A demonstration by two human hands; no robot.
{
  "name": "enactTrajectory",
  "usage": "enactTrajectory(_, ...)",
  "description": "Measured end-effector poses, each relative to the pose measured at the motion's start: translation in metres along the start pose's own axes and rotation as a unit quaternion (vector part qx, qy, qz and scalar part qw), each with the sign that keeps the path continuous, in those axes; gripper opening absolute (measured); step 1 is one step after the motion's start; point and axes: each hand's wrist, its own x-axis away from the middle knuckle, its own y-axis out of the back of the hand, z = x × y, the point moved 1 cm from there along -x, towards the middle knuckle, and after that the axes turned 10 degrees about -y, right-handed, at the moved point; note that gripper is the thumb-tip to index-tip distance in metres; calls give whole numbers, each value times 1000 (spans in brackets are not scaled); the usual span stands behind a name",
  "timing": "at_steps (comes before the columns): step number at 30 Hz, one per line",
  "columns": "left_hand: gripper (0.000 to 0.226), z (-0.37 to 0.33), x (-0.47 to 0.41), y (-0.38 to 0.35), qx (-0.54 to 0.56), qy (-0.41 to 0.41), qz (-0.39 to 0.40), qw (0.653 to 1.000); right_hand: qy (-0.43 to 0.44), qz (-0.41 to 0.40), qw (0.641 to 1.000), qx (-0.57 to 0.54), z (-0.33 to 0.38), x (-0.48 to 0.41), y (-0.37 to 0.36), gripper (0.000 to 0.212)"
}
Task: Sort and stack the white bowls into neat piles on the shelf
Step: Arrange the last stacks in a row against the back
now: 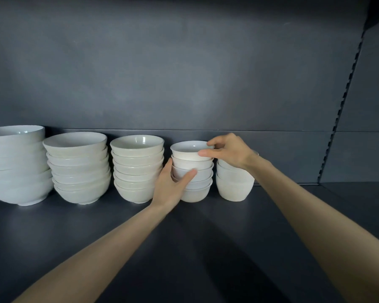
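– right hand (pixel 224 150) pinches the rim of the top bowl (pixel 189 148), thumb on the near edge, fingers over the far edge. is that bowl seated yet?

– it looks level on the small stack (pixel 193 178), fourth pile from the left on the shelf (pixel 140 237). hard to tell whether it has fully dropped in.

– and the left hand (pixel 173 185)?

– wrapped around the stack's left side, thumb across the front, steadying the middle bowls.

– which hand is nearer for any nudge?

– both are touching. the stack stands upright directly between them, so a squeeze from left and right would probably square it. another short pile (pixel 235 184) sits just beside, to the right, behind the right wrist.
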Motion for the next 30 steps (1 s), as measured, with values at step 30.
enactTrajectory(30,41,-44,26,19,-192,-79,38,978,15,-36,994,98,-5,37,41,51)
